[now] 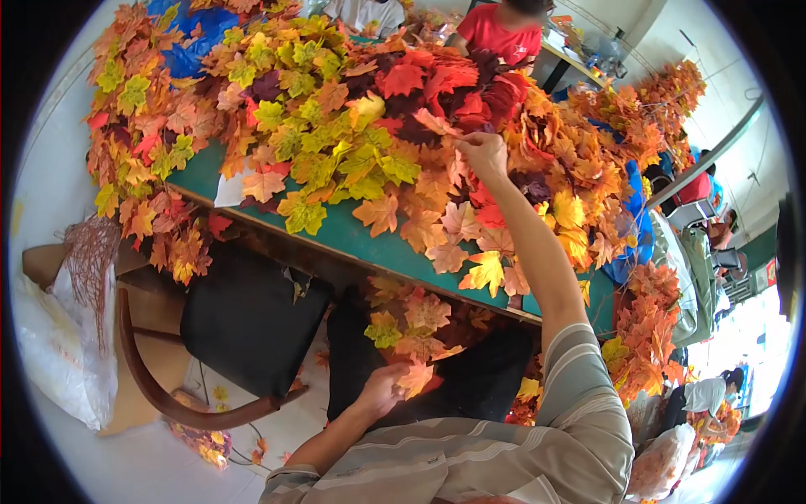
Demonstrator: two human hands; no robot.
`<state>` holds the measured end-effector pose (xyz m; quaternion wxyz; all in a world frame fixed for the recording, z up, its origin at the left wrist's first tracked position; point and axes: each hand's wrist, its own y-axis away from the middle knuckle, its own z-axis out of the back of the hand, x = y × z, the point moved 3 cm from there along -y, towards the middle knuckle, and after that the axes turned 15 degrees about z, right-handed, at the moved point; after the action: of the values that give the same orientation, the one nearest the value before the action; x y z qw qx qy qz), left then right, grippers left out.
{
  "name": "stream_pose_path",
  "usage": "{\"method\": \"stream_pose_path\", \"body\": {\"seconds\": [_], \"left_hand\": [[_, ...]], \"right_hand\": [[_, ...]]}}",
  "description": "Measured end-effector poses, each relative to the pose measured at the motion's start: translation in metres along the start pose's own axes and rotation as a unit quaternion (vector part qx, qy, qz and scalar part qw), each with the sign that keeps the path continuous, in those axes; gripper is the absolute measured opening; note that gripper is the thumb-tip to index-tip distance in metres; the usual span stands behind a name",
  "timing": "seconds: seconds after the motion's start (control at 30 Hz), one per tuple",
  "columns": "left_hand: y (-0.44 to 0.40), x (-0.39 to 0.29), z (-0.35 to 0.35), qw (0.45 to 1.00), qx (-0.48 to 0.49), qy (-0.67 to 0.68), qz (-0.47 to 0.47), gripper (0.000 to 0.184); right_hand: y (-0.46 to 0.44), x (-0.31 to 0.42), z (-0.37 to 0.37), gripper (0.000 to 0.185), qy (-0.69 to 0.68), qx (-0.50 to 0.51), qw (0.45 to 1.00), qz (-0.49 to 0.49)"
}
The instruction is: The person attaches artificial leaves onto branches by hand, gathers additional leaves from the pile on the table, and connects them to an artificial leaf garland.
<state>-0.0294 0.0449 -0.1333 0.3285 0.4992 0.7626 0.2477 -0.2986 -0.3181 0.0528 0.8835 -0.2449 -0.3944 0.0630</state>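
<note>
My right hand [484,157] reaches over the table, its fingers pinched on an orange-pink artificial maple leaf [435,123]. Around it lie heaps of loose maple leaves in red [453,80], yellow-green [323,155] and orange [432,189]. Down at my lap, my left hand [384,391] is closed on the lower end of a maple leaf garland [426,312], beside an orange leaf [415,378]. The garland runs up toward the table edge with orange and yellow-green leaves. My left fingertips are partly hidden.
The green table [378,248] has its front edge above my lap. A black chair [252,323] stands at the left, near a white plastic bag [67,353]. Blue plastic [197,42] shows among the leaves. A person in a red shirt [502,35] sits opposite; other people are further off.
</note>
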Motion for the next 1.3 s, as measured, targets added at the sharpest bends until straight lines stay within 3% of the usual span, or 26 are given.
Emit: {"method": "stream_pose_path", "body": {"seconds": [0.03, 0.13, 0.27, 0.37, 0.5, 0.73, 0.8, 0.87, 0.97, 1.07, 1.13, 1.23, 1.27, 1.3], "left_hand": [[0.000, 0.000, 0.002, 1.000, -0.018, 0.002, -0.010, 0.016], [0.001, -0.006, 0.007, 0.995, 0.028, 0.084, 0.034, 0.017], [0.007, -0.014, -0.004, 0.995, 0.063, 0.071, 0.041, 0.012], [0.010, -0.011, -0.005, 0.991, 0.048, 0.112, 0.053, 0.018], [0.002, -0.007, 0.002, 0.985, 0.104, 0.116, 0.076, 0.018], [0.009, -0.013, -0.017, 0.986, 0.086, 0.104, 0.099, 0.009], [0.004, -0.013, -0.014, 0.975, 0.168, 0.107, 0.094, 0.007], [-0.005, -0.011, -0.010, 0.961, 0.245, 0.102, 0.083, 0.006], [-0.021, -0.002, 0.002, 0.934, 0.339, 0.089, 0.070, 0.013], [-0.001, -0.011, -0.026, 0.968, 0.231, 0.060, 0.075, 0.018], [-0.005, -0.014, -0.030, 0.955, 0.278, 0.097, 0.042, 0.018], [-0.007, -0.024, -0.039, 0.975, 0.220, 0.031, -0.024, 0.014], [0.001, -0.029, -0.046, 0.983, 0.179, 0.009, -0.042, 0.010], [0.000, -0.030, -0.044, 0.985, 0.156, -0.019, -0.066, 0.009]], "right_hand": [[0.000, -0.004, 0.001, 0.019, 0.026, -0.010, 0.999, 0.044], [-0.001, -0.013, 0.001, 0.020, 0.001, -0.011, 0.999, 0.039], [-0.011, -0.014, -0.011, 0.025, -0.005, -0.002, 1.000, -0.028], [-0.007, -0.014, -0.002, 0.024, -0.057, -0.022, 0.994, -0.092], [-0.004, 0.011, 0.026, 0.022, 0.055, -0.079, 0.995, 0.030], [0.002, 0.032, 0.068, 0.020, -0.050, -0.088, 0.995, 0.021], [0.013, 0.045, 0.088, 0.023, 0.052, -0.088, 0.989, 0.111], [0.032, 0.059, 0.106, 0.019, 0.069, -0.113, 0.965, 0.226], [0.090, 0.112, 0.131, 0.013, 0.000, -0.070, 0.972, 0.225], [0.154, 0.142, 0.151, 0.007, 0.023, 0.025, 0.959, 0.280], [0.196, 0.138, 0.153, 0.003, -0.091, 0.111, 0.964, 0.222], [0.261, 0.134, 0.139, 0.002, -0.267, 0.217, 0.939, -0.008], [0.283, 0.127, 0.137, 0.004, -0.210, 0.276, 0.930, -0.126], [0.295, 0.128, 0.132, 0.006, -0.205, 0.290, 0.932, -0.075]]}}
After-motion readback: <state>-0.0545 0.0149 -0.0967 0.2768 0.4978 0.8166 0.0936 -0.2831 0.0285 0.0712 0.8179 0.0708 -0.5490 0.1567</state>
